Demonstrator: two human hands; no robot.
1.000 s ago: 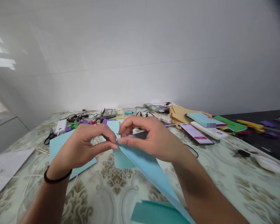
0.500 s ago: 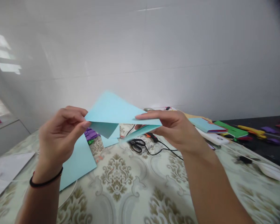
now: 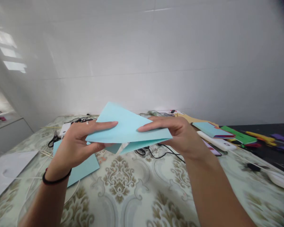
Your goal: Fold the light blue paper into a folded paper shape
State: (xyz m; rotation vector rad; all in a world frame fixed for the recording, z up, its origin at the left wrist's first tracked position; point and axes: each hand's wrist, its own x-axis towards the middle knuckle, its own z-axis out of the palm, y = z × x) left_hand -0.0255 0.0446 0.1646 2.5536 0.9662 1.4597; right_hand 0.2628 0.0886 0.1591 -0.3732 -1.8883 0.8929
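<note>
A folded light blue paper sheet (image 3: 127, 127) is held in the air above the patterned table (image 3: 123, 189). My left hand (image 3: 81, 142) grips its left side, fingers on top and thumb underneath. My right hand (image 3: 177, 134) pinches its right side, fingers laid along the top layer. A lower flap of the sheet shows under the fold. Another light blue sheet (image 3: 82, 167) lies flat on the table below my left hand.
Black scissors (image 3: 52, 140), a white charger (image 3: 64, 128) and black cables (image 3: 161, 153) lie at the back. To the right sit a stack of coloured paper (image 3: 211, 130), a phone (image 3: 211, 148) and a white device (image 3: 216, 142). White paper (image 3: 7, 167) lies far left.
The sheet went from a pinched tip near the table to being lifted and spread. My left hand has since moved in and laid its fingers over the top layer.
</note>
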